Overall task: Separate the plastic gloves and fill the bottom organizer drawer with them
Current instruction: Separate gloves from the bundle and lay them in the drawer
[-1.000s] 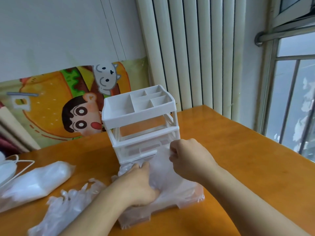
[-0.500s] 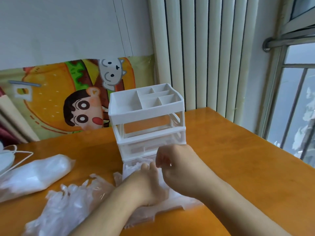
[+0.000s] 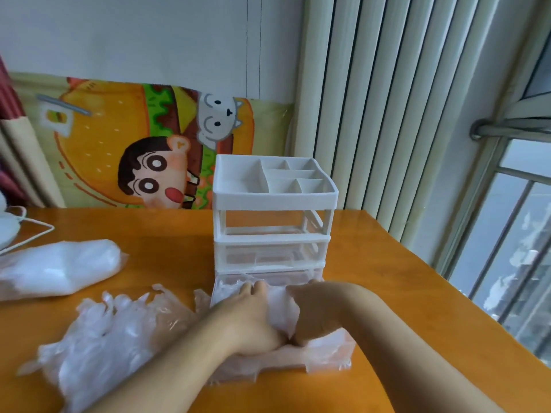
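Gloves: thin clear plastic gloves [image 3: 286, 302] heaped in the pulled-out bottom drawer [image 3: 328, 357] of a white organizer [image 3: 272, 210], mid-counter [image 3: 417, 308].
Hands: left hand [image 3: 250, 317] and right hand [image 3: 310, 311] both press flat on the heap, grasping nothing.
Loose pile: more gloves [image 3: 110, 332] lie near left; a full bag [image 3: 56, 268] sits further left.
Handling: likely light, soft, slippery and clingy; pinch one cuff edge to peel each free.

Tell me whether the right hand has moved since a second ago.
Yes. The right hand has dropped from the organizer front toward the person, down onto the gloves.
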`<state>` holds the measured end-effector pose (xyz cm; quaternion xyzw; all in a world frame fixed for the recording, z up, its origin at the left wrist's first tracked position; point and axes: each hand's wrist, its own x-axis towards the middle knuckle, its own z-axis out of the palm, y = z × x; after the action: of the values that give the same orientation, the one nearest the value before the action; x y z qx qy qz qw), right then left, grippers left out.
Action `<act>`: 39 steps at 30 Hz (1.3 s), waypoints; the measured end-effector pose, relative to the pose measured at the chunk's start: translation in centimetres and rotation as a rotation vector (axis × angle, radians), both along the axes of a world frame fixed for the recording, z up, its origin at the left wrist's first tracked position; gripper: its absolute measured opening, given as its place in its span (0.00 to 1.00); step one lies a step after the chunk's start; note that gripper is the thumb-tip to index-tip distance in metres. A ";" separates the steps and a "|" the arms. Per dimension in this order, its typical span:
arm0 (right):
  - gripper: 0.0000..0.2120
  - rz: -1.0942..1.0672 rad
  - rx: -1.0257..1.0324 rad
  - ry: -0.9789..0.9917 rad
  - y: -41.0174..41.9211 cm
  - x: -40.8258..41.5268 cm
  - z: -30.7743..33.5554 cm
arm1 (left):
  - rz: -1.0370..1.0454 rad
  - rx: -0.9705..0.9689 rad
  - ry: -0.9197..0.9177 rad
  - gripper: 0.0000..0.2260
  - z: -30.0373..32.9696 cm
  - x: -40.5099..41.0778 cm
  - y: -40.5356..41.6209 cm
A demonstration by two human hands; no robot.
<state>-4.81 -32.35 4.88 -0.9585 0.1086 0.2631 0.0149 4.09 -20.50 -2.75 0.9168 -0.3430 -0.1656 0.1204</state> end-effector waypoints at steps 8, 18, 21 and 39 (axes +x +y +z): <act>0.48 -0.115 0.070 -0.058 -0.6 1.1 -1.9 | -0.017 -0.063 -0.053 0.38 0.2 -0.6 1.1; 0.52 -0.125 0.003 -0.003 1.0 2.0 -2.4 | 0.015 0.023 -0.115 0.37 3.5 -3.0 1.7; 0.34 -0.003 -0.060 0.053 2.1 2.4 -2.3 | -0.027 0.064 -0.422 0.25 5.3 -4.8 1.8; 0.49 -0.130 0.092 -0.209 -1.4 0.0 -3.6 | 0.108 0.336 -0.054 0.34 1.2 -1.6 -1.3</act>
<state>-4.80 -33.74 1.24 -0.9700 0.1562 0.1649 0.0872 2.45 -21.80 -1.58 0.9451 -0.2639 -0.1894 -0.0352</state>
